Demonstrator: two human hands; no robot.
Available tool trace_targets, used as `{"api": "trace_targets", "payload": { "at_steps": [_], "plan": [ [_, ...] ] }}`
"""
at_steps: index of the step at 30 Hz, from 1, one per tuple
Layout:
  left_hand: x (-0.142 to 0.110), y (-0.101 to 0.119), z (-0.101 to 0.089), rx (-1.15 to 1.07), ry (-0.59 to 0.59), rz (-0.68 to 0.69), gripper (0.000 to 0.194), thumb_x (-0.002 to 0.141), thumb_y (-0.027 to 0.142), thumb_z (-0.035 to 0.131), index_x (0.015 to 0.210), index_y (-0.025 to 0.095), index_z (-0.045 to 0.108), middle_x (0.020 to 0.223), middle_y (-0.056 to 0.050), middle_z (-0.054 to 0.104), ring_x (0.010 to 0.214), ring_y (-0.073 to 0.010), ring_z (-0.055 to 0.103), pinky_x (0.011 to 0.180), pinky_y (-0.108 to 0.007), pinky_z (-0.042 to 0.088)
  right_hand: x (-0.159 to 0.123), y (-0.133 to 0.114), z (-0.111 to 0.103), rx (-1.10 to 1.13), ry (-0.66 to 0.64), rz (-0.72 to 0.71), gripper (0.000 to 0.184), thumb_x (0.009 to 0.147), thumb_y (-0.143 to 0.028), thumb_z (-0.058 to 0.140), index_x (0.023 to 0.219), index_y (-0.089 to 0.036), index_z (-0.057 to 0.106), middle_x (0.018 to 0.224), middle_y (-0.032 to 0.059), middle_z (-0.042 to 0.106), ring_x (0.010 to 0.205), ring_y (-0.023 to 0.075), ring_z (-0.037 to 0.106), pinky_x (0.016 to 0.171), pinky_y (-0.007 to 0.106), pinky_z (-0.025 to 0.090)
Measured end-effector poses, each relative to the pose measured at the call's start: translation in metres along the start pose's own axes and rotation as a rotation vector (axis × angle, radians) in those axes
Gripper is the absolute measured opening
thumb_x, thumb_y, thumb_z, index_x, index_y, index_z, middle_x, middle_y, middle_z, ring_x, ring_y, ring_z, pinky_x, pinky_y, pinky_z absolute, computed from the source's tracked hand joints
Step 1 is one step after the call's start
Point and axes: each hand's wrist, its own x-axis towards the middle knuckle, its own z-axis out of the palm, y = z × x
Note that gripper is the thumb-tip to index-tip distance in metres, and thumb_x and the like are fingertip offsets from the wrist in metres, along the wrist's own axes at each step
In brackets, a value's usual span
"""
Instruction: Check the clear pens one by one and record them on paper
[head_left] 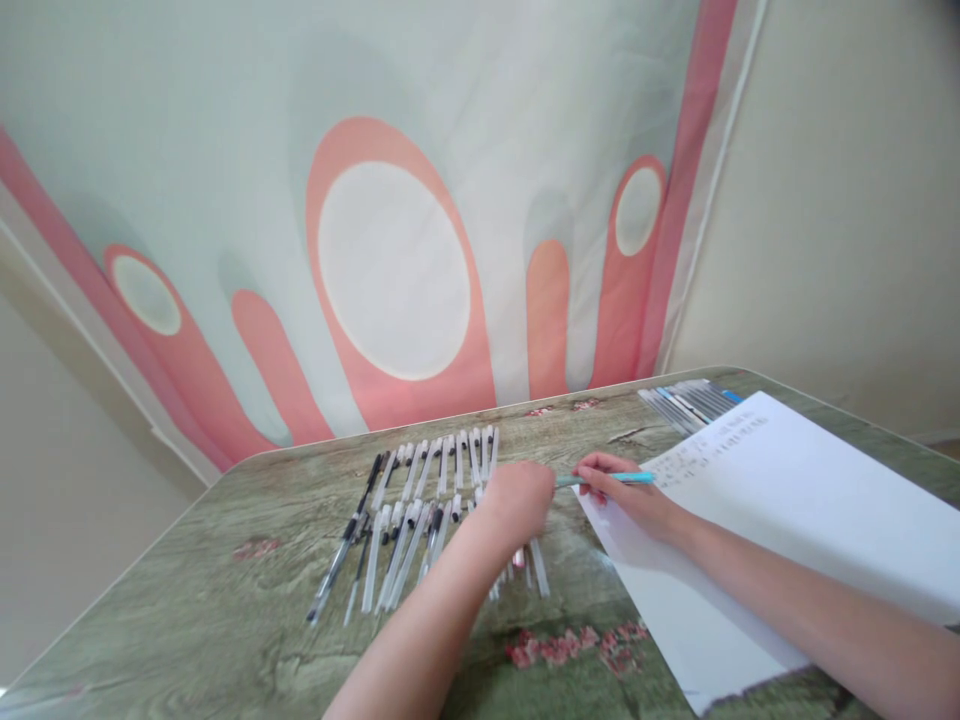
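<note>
My right hand (611,490) is closed around a light-blue pen (636,478), with its wrist over a large white sheet of paper (810,520). The pen lies roughly level, pointing left. At its left end is my left hand (523,500), closed and slightly blurred; its fingertips are mostly hidden, and it seems to grip that end. Beneath and beside the left hand lie two rows of slim pens (405,555) with translucent barrels and white or black ends. Part of the nearer row is covered by my left forearm. Handwritten marks run along the paper's upper left part.
A further bundle of pens (686,403), some blue, lies at the table's back right beside the paper. The table (172,570) has a green wood-grain top with pink flower prints. Behind its far edge hangs a pink and pale-green patterned cloth (510,110).
</note>
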Motion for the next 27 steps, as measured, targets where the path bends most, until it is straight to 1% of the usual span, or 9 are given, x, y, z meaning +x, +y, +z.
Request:
{"api": "trace_targets", "payload": {
  "at_steps": [4,7,11,13,15,18,21,24,27],
  "plan": [
    [0.003,-0.033,0.0,-0.046,0.119,-0.086,0.023,0.08,0.016,0.041,0.091,0.02,0.061,0.094,-0.008,0.065,0.092,-0.0215,0.059,0.076,-0.032,0.046,0.0,0.001,0.0,0.013,-0.011,-0.011,0.027,0.077,-0.044,0.054,0.078,-0.017,0.058,0.064,-0.0003,0.058,0.051,0.0085,0.044,0.05,0.023,0.035],
    [0.004,-0.035,0.002,-0.061,0.101,-0.071,0.023,0.078,0.015,0.044,0.09,0.019,0.062,0.092,-0.008,0.065,0.091,-0.0219,0.06,0.075,-0.032,0.046,-0.001,0.001,0.0,0.024,-0.017,-0.018,0.027,0.077,-0.043,0.054,0.081,-0.017,0.058,0.066,0.0001,0.059,0.052,0.009,0.045,0.051,0.023,0.035],
    [-0.002,-0.005,0.001,-0.12,0.035,0.16,0.018,0.079,0.023,0.047,0.081,0.018,0.064,0.082,-0.008,0.066,0.084,-0.0215,0.06,0.073,-0.031,0.046,-0.001,0.003,-0.001,0.066,0.013,-0.025,0.027,0.077,-0.041,0.054,0.088,-0.017,0.059,0.064,0.0,0.058,0.054,0.0101,0.047,0.052,0.024,0.037],
    [-0.007,0.019,0.003,-0.17,0.015,0.322,0.02,0.079,0.029,0.048,0.084,0.018,0.064,0.087,-0.008,0.065,0.084,-0.021,0.06,0.073,-0.031,0.045,-0.001,0.005,-0.002,0.096,0.034,-0.02,0.027,0.078,-0.039,0.053,0.092,-0.017,0.058,0.065,0.0002,0.058,0.053,0.0099,0.047,0.053,0.025,0.037],
    [-0.013,0.043,0.009,-0.185,0.004,0.404,0.023,0.08,0.032,0.048,0.089,0.017,0.062,0.09,-0.008,0.064,0.084,-0.0213,0.059,0.072,-0.031,0.046,0.0,0.008,-0.002,0.125,0.048,-0.016,0.026,0.079,-0.038,0.052,0.094,-0.017,0.058,0.068,0.0011,0.06,0.052,0.0092,0.047,0.053,0.025,0.037],
    [-0.017,0.073,0.026,-0.171,-0.038,0.465,0.028,0.08,0.035,0.046,0.09,0.013,0.06,0.092,-0.009,0.062,0.079,-0.0213,0.059,0.065,-0.031,0.047,0.002,0.01,-0.003,0.162,0.047,-0.024,0.026,0.079,-0.036,0.052,0.096,-0.017,0.057,0.079,0.0039,0.063,0.049,0.0077,0.045,0.05,0.025,0.037],
    [-0.016,0.092,0.046,-0.177,0.034,0.507,0.035,0.079,0.04,0.049,0.096,0.011,0.057,0.096,-0.009,0.06,0.085,-0.0216,0.057,0.069,-0.031,0.047,0.005,0.008,-0.004,0.179,0.037,-0.044,0.027,0.079,-0.035,0.052,0.099,-0.018,0.057,0.086,0.0052,0.063,0.05,0.008,0.046,0.049,0.025,0.037],
    [-0.011,0.102,0.059,-0.18,0.145,0.498,0.048,0.079,0.049,0.046,0.106,0.009,0.051,0.11,-0.012,0.054,0.097,-0.0236,0.051,0.079,-0.034,0.044,0.006,0.002,-0.006,0.152,0.068,-0.078,0.027,0.08,-0.035,0.05,0.1,-0.019,0.057,0.087,0.0048,0.063,0.051,0.008,0.046,0.049,0.025,0.038],
    [-0.007,0.105,0.062,-0.159,0.175,0.497,0.05,0.081,0.051,0.041,0.106,0.009,0.051,0.106,-0.012,0.054,0.097,-0.0239,0.048,0.081,-0.036,0.041,0.009,-0.003,-0.009,0.066,0.144,-0.122,0.028,0.083,-0.037,0.046,0.102,-0.019,0.056,0.078,0.0029,0.062,0.049,0.0078,0.045,0.048,0.024,0.038]
  ]
}}
